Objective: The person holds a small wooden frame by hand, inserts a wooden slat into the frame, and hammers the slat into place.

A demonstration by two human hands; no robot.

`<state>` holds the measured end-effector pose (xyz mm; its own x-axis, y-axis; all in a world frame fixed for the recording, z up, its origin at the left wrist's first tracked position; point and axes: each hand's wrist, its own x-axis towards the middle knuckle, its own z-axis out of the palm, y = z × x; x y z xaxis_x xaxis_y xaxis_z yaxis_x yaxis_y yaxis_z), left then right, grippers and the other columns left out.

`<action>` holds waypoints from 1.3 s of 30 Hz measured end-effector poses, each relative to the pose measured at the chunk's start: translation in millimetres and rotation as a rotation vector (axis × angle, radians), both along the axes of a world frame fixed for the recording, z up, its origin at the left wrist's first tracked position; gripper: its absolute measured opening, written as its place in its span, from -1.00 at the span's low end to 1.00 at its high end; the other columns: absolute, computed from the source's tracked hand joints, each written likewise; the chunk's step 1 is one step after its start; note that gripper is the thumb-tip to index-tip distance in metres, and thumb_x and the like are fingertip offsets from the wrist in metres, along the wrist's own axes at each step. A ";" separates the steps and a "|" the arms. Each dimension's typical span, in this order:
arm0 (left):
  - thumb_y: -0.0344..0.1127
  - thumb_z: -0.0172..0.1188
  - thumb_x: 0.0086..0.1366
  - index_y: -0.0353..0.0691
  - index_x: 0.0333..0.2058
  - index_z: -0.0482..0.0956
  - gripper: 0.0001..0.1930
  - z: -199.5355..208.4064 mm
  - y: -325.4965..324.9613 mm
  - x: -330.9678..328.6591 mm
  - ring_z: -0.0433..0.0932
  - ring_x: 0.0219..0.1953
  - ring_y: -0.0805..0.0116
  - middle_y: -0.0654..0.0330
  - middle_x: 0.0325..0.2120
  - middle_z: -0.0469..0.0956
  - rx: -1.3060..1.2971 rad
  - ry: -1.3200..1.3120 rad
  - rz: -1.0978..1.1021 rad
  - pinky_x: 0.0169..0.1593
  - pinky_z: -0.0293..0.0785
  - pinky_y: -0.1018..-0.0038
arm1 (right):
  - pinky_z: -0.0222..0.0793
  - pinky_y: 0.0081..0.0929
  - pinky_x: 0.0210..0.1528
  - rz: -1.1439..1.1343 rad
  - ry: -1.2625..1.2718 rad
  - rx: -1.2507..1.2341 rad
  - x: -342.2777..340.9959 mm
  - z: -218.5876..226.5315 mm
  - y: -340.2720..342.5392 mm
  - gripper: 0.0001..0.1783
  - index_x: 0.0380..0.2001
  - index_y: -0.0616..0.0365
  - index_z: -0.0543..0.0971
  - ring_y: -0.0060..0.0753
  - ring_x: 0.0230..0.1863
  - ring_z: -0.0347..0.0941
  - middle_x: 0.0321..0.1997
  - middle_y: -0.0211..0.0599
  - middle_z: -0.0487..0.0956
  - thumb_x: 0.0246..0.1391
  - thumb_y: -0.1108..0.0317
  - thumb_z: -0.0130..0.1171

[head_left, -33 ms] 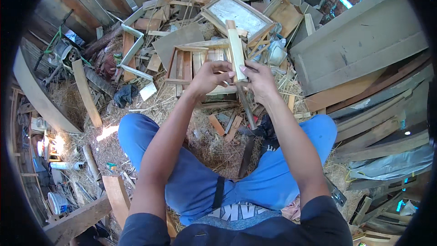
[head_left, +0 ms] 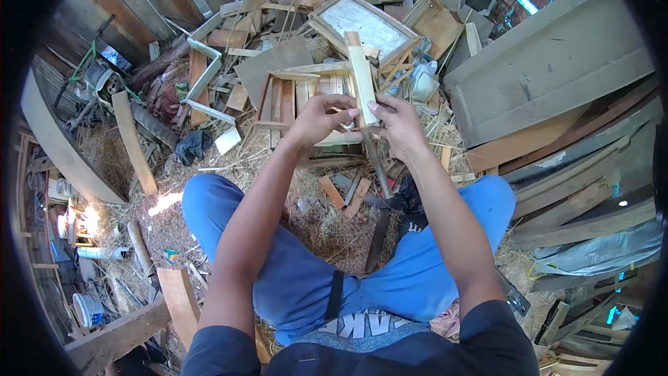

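Observation:
A pale wooden strip with a browner far end points away from me between my hands. My right hand is closed on its near end, thumb along the right side. My left hand is at the strip's left edge, its fingers curled in and thumb and fingertips close together; whatever small thing they pinch is too small to make out. From beneath my right hand a narrow dark bar slants down toward the ground. Just behind the hands lies a wooden frame with slats, partly covered by the strip and my fingers.
Behind it, a framed pale panel rests on scrap wood. A large grey board leans at the right over stacked planks. Short wood pieces lie on straw between my knees. A white angled frame stands left.

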<state>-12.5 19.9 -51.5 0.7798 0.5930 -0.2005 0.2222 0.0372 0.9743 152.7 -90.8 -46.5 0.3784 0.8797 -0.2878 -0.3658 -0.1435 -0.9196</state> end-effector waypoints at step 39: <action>-0.54 0.30 0.27 -0.27 0.28 0.30 -0.39 27.8 -6.9 -38.7 0.60 0.05 0.21 0.11 0.12 0.51 -0.221 -0.650 0.215 -0.05 0.77 0.18 | 0.47 -0.37 0.10 -0.096 -0.927 0.345 -48.1 22.4 -46.3 -0.62 -0.06 0.17 0.68 -0.24 0.00 0.59 -0.06 -0.16 0.65 -0.01 0.49 0.44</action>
